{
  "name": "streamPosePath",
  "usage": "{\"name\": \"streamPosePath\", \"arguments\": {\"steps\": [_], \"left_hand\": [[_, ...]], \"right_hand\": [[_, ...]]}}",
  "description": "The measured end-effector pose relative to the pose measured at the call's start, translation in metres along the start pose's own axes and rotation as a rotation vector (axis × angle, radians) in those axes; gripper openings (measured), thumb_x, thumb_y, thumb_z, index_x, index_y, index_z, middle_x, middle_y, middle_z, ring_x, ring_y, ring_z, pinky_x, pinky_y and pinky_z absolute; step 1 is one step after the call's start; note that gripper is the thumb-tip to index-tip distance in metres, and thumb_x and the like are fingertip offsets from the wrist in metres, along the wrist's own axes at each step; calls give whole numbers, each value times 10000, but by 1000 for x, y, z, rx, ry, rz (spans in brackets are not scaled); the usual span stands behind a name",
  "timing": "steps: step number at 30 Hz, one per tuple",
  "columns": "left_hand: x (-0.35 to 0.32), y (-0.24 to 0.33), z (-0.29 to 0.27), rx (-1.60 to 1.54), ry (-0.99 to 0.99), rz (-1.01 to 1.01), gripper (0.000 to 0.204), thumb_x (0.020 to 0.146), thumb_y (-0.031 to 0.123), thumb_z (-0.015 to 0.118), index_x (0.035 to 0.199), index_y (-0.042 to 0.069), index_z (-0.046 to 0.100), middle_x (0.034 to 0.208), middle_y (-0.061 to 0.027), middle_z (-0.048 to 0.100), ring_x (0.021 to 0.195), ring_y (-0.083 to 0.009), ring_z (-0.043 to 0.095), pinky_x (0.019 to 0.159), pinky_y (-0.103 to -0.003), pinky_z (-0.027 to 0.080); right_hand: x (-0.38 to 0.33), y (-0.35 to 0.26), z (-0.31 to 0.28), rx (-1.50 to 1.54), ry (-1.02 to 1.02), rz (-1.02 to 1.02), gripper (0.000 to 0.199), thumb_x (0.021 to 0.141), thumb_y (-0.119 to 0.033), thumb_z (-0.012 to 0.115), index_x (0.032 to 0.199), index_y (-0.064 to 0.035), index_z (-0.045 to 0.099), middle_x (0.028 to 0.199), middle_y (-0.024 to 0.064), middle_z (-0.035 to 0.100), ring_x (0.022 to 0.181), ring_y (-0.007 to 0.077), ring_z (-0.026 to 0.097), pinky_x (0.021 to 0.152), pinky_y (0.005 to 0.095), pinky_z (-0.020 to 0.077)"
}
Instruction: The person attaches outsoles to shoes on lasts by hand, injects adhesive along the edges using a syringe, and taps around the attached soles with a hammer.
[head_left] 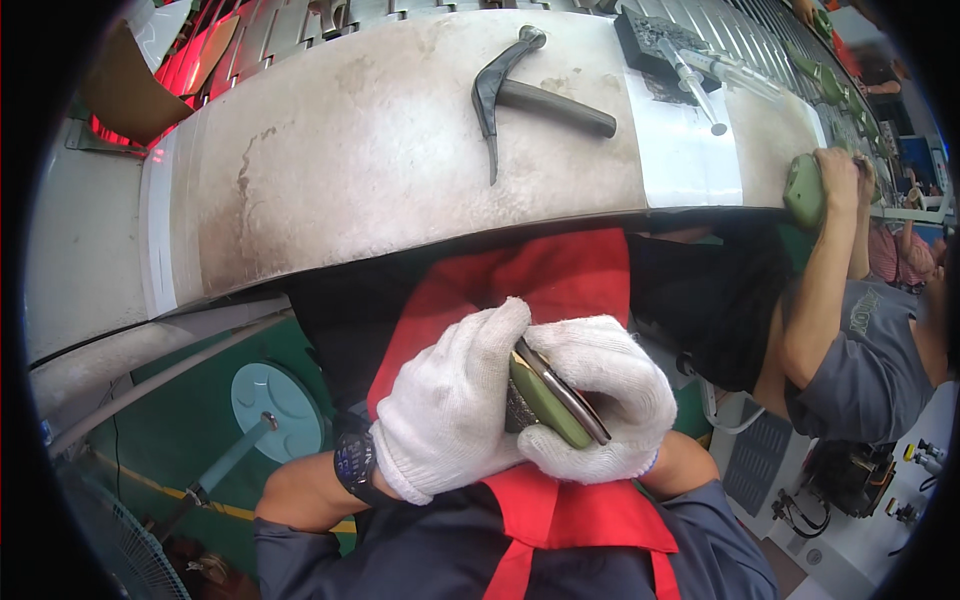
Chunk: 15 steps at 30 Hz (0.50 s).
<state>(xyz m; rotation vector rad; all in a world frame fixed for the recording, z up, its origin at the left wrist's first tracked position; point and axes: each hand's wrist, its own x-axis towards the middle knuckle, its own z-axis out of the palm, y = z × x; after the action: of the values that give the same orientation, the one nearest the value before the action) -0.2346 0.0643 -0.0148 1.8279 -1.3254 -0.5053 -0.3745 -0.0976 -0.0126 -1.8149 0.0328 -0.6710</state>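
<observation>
In front of my chest a green shoe [550, 408] with a thin dark sole [565, 392] is held between both hands, tilted, sole edge to the right. Much of the shoe is hidden behind the gloves. My left hand [450, 395], in a white knit glove, closes around its left side, with the thumb side near the upper end. My right hand [610, 395], gloved the same way, curls around the right side, its fingers bent over the sole and under the lower end. Beyond the hands lies a shoemaker's hammer [500, 90] on the worn pale bench [380, 150].
Clear syringes [690, 85] lean on a dark block [640, 45] at the bench's far right. A metal slat conveyor [300, 30] runs behind. On the right a co-worker [860, 340] holds another green shoe [803, 190]. A light-blue round stool [275, 410] stands below left.
</observation>
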Motion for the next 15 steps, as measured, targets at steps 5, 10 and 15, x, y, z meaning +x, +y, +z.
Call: {"name": "streamPosePath", "arguments": {"steps": [5,10,15], "left_hand": [[2,-3,-2,3,-25,-6,1055,690,298,996,1542,-67,491,1381,-293,673,1195,-464,722,969,-496,620],[2,-8,-2,2,-6,-12,1065,704,266,987,1553,-82,447,1361,-315,671,1167,-478,727,937,-492,625],[11,-19,-16,-112,-11,-149,1017,750,269,1004,1543,-49,451,1345,-281,700,1168,-423,765,973,-461,633]], "right_hand": [[4,3,-2,-28,-31,3,634,764,-82,997,1323,34,721,1327,249,746,1171,426,757,981,490,603],[10,2,3,-101,-43,-39,638,745,-51,980,1323,45,728,1305,257,747,1150,427,761,989,476,599],[24,18,18,20,-6,29,722,762,-18,967,1419,32,669,1376,266,721,1247,421,728,1068,502,575]]}}
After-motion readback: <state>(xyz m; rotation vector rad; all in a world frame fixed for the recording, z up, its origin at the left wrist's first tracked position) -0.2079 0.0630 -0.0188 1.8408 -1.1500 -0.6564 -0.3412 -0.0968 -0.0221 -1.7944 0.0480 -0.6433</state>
